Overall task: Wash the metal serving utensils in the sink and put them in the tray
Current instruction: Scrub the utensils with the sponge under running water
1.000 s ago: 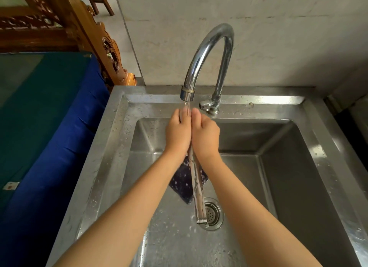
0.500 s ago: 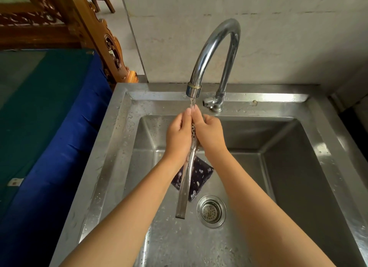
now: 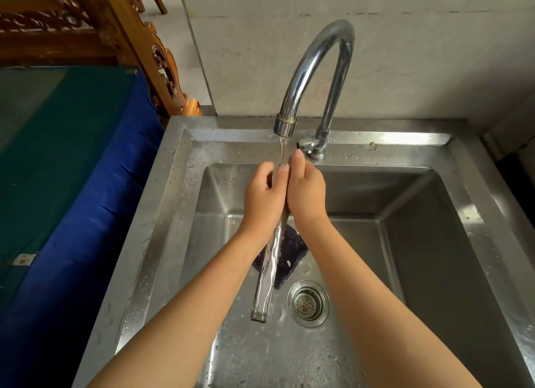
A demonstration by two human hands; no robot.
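Note:
A long flat metal serving utensil [image 3: 267, 274] hangs over the steel sink [image 3: 451, 219], its handle end pointing down toward me. My left hand [image 3: 262, 202] and my right hand [image 3: 305, 196] grip its upper end between them, right under the tap [image 3: 311, 72]. A thin stream of water falls from the spout onto my fingers and the utensil's top, which my hands hide. No tray is in view.
A dark speckled cloth [image 3: 289, 253] lies on the sink floor behind the utensil, next to the round drain strainer [image 3: 307, 303]. A blue and green covered surface [image 3: 66, 167] borders the sink's left rim. Carved wooden furniture [image 3: 156, 54] stands at the back left.
The utensil's lower end has swung left, away from the drain. My hands have shifted slightly along its upper end under the running water.

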